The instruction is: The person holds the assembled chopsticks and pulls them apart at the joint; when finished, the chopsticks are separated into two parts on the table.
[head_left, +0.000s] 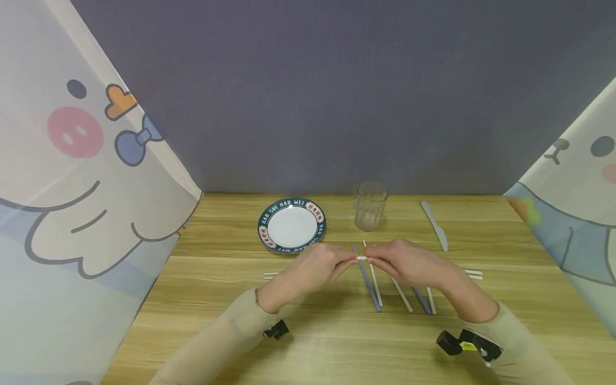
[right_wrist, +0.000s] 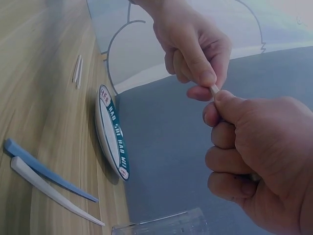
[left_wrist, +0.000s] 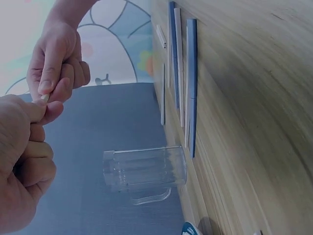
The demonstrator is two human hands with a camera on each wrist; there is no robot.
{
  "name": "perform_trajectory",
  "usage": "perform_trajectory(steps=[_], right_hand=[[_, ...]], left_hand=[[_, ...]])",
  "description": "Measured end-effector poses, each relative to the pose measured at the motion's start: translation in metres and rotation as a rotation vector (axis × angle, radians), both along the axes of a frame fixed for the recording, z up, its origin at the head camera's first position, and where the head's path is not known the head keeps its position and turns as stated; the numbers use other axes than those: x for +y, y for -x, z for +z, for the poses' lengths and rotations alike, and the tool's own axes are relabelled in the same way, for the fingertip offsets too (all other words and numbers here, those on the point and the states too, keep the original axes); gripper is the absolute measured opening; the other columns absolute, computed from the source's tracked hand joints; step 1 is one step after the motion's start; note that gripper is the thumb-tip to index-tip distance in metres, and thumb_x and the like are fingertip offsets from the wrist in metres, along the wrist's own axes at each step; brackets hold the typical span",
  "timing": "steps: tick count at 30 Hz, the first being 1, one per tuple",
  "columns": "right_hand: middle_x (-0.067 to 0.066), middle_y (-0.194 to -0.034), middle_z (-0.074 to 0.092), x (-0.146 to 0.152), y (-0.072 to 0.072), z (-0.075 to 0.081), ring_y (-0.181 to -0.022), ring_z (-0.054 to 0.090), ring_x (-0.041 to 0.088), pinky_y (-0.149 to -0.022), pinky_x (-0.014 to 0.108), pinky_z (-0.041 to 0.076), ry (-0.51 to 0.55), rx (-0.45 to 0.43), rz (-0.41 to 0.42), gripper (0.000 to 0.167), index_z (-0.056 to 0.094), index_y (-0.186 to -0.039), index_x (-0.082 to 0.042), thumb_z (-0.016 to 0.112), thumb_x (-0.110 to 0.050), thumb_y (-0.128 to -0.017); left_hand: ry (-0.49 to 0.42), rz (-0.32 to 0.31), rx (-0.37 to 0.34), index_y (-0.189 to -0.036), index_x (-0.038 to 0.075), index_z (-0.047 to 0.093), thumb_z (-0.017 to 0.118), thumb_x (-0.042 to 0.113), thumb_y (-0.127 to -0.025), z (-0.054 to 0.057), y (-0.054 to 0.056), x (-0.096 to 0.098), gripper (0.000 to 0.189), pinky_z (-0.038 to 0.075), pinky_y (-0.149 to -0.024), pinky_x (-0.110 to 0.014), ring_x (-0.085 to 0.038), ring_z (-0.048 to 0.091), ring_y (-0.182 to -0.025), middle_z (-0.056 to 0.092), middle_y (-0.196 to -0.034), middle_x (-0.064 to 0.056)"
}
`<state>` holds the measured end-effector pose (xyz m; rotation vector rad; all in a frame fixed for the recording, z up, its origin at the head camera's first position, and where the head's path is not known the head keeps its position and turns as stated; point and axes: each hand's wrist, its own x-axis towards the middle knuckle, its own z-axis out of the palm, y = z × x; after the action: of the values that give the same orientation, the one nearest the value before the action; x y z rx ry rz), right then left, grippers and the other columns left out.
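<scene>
Both hands meet in front of me above the table, fingertips almost touching. Between them is a small white stick (head_left: 361, 258), of which only a short bit shows; the fingers hide the rest. My left hand (head_left: 317, 267) pinches one end between thumb and curled fingers. The other end is pinched likewise by my right hand (head_left: 409, 262). Below the hands lie a blue chopstick (head_left: 369, 283) and a white chopstick (head_left: 376, 286) side by side. More blue and white chopsticks (head_left: 401, 295) lie under the right hand, partly covered by it in the head view.
A green-rimmed plate (head_left: 292, 248) stands behind the left hand. To its right is a clear glass mug (head_left: 369, 211), then a pale grey knife (head_left: 434, 225). Thin white sticks (head_left: 271, 276) show beside the left wrist, and another white pair (head_left: 474, 274) beside the right forearm.
</scene>
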<state>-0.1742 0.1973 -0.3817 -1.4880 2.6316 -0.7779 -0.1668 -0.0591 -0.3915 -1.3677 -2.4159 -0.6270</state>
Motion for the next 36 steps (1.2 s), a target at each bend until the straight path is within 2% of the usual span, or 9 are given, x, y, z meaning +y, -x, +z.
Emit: perform_trajectory(steps=[6,12,16,25,28,33,36], right_hand=[[-0.021,-0.069,0.028,-0.0005,-0.0011,0.0006,-0.056,0.021,-0.010,-0.053,0.015,0.029,0.006,0.012,-0.024,0.020,0.059,-0.095,-0.023,0.057,-0.010,-0.110],[-0.020,-0.070,0.026,0.0002,-0.0004,-0.0003,-0.058,0.021,-0.010,-0.054,0.014,0.029,0.017,0.039,-0.009,0.023,0.056,-0.092,-0.023,0.058,-0.009,-0.109],[-0.020,-0.071,0.024,0.0003,-0.0002,-0.0006,-0.059,0.021,-0.010,-0.055,0.014,0.028,0.006,0.049,-0.007,0.025,0.053,-0.089,-0.023,0.059,-0.008,-0.108],[-0.021,-0.068,0.023,-0.0017,-0.0027,0.0013,-0.057,0.018,-0.010,-0.053,0.014,0.024,-0.017,0.105,-0.045,0.023,0.054,-0.089,-0.023,0.060,-0.012,-0.109],[-0.020,-0.069,0.023,-0.0013,-0.0026,0.0017,-0.058,0.018,-0.009,-0.054,0.014,0.024,-0.012,0.097,-0.032,0.025,0.052,-0.088,-0.023,0.059,-0.011,-0.109],[-0.020,-0.070,0.023,-0.0005,-0.0017,0.0014,-0.059,0.018,-0.009,-0.055,0.014,0.025,-0.013,0.068,-0.009,0.027,0.051,-0.087,-0.023,0.058,-0.010,-0.109],[-0.020,-0.069,0.023,-0.0002,-0.0012,0.0023,-0.058,0.018,-0.009,-0.055,0.014,0.025,-0.020,0.063,-0.011,0.025,0.052,-0.089,-0.023,0.058,-0.010,-0.109]], left_hand=[[0.010,0.009,0.022,-0.095,0.010,0.078,0.064,0.017,-0.107,0.0008,0.0007,0.0015,0.020,0.054,-0.063,-0.013,-0.005,0.067,-0.068,0.078,-0.083,0.002],[-0.006,-0.009,-0.031,-0.102,0.007,0.080,0.065,0.015,-0.106,0.0011,0.0008,0.0009,0.018,0.057,-0.067,-0.015,-0.007,0.072,-0.072,0.081,-0.090,-0.001],[-0.004,-0.018,-0.065,-0.108,0.005,0.081,0.066,0.014,-0.106,0.0006,0.0009,-0.0006,0.018,0.055,-0.066,-0.014,-0.007,0.068,-0.070,0.082,-0.094,-0.002],[-0.025,0.004,-0.009,-0.106,0.006,0.081,0.065,0.015,-0.107,-0.0037,0.0003,0.0010,0.019,0.052,-0.064,-0.010,-0.007,0.069,-0.068,0.082,-0.092,-0.003],[-0.032,-0.002,-0.016,-0.106,0.005,0.081,0.066,0.015,-0.106,-0.0044,0.0005,0.0008,0.018,0.051,-0.063,-0.011,-0.007,0.068,-0.067,0.082,-0.092,-0.003],[-0.027,-0.010,-0.017,-0.107,0.005,0.082,0.068,0.014,-0.105,-0.0055,0.0006,-0.0001,0.017,0.057,-0.067,-0.015,-0.008,0.074,-0.074,0.083,-0.096,-0.003],[-0.028,-0.006,-0.014,-0.106,0.005,0.082,0.067,0.014,-0.105,-0.0047,0.0001,-0.0001,0.017,0.055,-0.065,-0.014,-0.007,0.071,-0.071,0.083,-0.094,-0.003]])
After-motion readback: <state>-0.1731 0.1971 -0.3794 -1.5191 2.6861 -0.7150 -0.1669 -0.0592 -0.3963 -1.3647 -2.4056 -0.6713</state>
